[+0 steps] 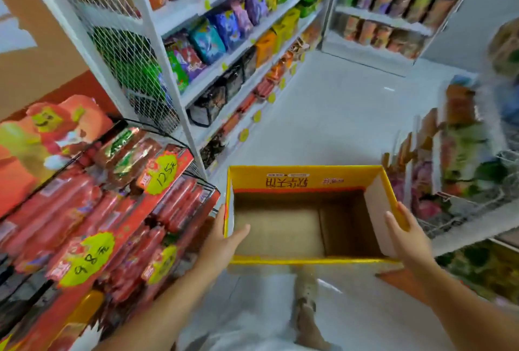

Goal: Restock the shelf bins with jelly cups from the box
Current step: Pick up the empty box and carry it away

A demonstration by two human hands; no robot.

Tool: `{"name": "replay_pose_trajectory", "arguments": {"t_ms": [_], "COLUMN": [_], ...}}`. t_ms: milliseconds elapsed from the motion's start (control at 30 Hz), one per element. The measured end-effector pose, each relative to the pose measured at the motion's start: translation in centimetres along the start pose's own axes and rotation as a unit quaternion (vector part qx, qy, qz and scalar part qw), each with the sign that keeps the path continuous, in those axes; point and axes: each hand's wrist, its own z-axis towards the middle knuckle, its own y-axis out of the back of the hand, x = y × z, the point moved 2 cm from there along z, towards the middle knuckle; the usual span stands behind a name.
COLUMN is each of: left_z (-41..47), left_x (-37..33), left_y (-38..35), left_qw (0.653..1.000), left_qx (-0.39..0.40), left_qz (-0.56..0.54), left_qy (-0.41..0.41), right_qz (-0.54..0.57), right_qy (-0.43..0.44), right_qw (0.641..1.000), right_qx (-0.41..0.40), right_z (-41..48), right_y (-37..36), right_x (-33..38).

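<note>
As the person stands in the shop aisle, both hands hold the yellow box (306, 180) out in front, above the pale floor (337, 111). The left hand (222, 241) clamps the left wall, thumb (241, 231) hooked over the rim and inside. Its other fingers lie behind the cardboard, so I cannot tell whether they are spread. The right hand (407, 235) pinches the upright right flap, thumb on the white inner face and fingers on the yellow outer side. The box is open at the top, and its brown cardboard bottom is in full view. Red sausage packs (84, 210) with yellow price tags crowd the wire rack just left of it. Blurred wire bins (477, 201) of colourful goods sit to the right, near the right hand. White shelves of snack bags (224, 27) run ahead on the left.
</note>
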Motion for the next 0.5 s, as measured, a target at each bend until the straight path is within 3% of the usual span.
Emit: {"name": "replay_pose_trajectory", "arguments": {"t_ms": [300,500], "left_z": [14.8,24.4], "left_x": [-3.2,-1.5], "left_y": [-7.5,-8.6], "left_qw": [0.982,0.962], "left_qx": [-0.097,-0.139], "left_qz": [-0.112,-0.152], "left_qy": [0.12,0.181], "right_qz": [-0.116,-0.186], "right_qy": [0.067,0.082], "right_qw": [0.984,0.964], "right_qx": [0.118,0.172], "right_z": [22.7,33.9], "right_y": [-3.9,-11.7], "right_x": [10.8,16.3]}}
